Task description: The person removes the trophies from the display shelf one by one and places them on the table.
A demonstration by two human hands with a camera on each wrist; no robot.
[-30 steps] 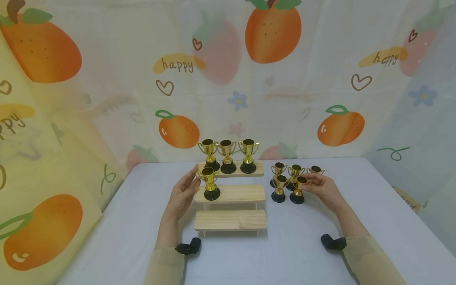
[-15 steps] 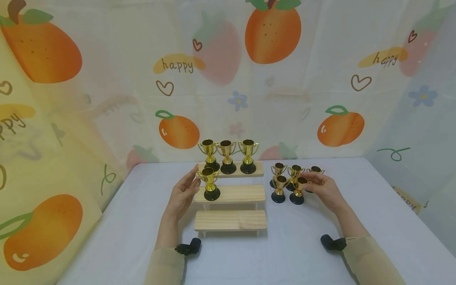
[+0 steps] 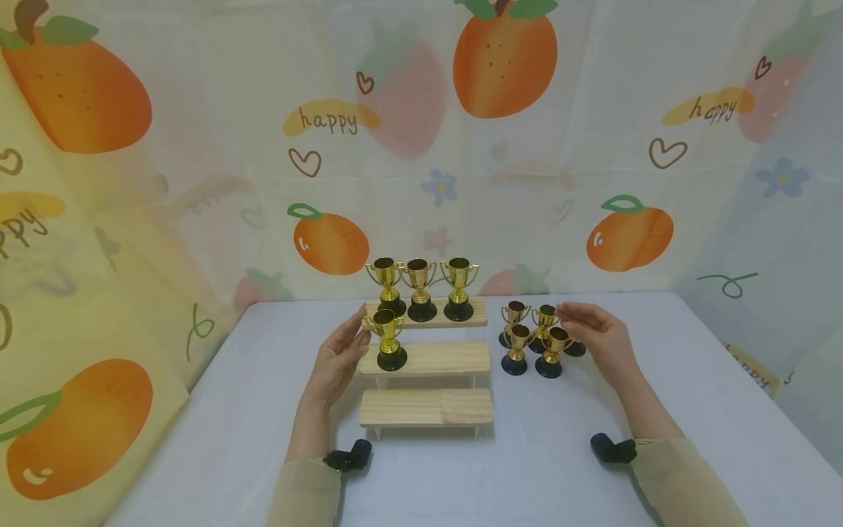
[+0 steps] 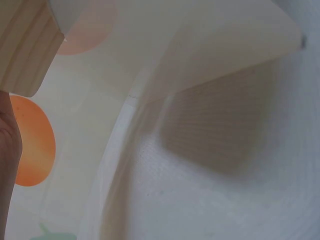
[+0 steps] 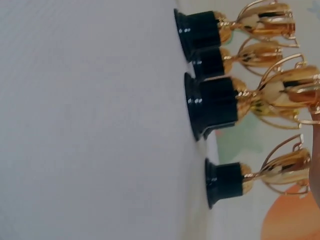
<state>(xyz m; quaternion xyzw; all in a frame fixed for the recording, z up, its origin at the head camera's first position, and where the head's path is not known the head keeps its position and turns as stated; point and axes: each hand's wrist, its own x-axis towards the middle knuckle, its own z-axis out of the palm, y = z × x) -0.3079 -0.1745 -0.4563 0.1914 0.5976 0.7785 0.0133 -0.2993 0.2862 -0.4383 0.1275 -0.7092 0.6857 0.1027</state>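
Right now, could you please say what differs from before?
The right hand has shifted upward in the head view, clear of the front-right trophy and over the rear-right trophy's cup; I cannot tell whether it grips anything. The left hand and the trophies on the stand stayed put.

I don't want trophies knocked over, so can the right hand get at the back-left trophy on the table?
Probably yes from above, where the back-left trophy looks uncovered; sideways seems blocked, as the back-middle trophy stands between it and the right hand.
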